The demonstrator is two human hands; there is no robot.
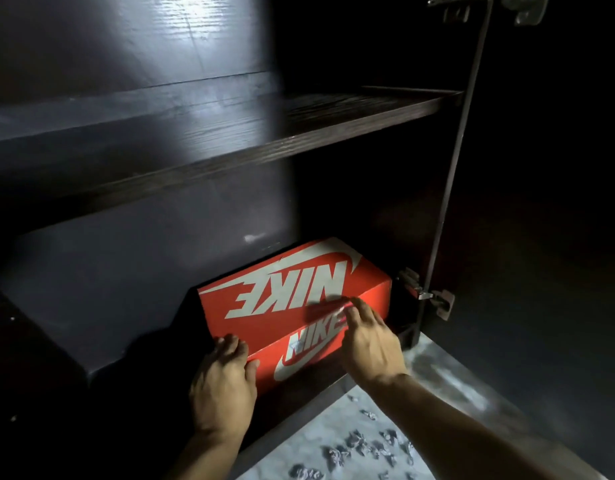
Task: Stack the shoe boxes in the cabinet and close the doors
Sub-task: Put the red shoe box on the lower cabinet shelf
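Dark wood fills the head view: a cabinet [143, 271] with a shelf [230, 133] above, its right door [541, 237] swung open over a pale patterned floor [334, 445]. On the cabinet's bottom board, at its near right, sits a red shoe box [285, 306]. The left hand [223, 382] rests on the box's near left corner with fingers [230, 344] lightly bent over the lid edge, while the right hand [372, 344] lays nearly straight fingers [359, 310] along the near right lid edge, neither clasping it.
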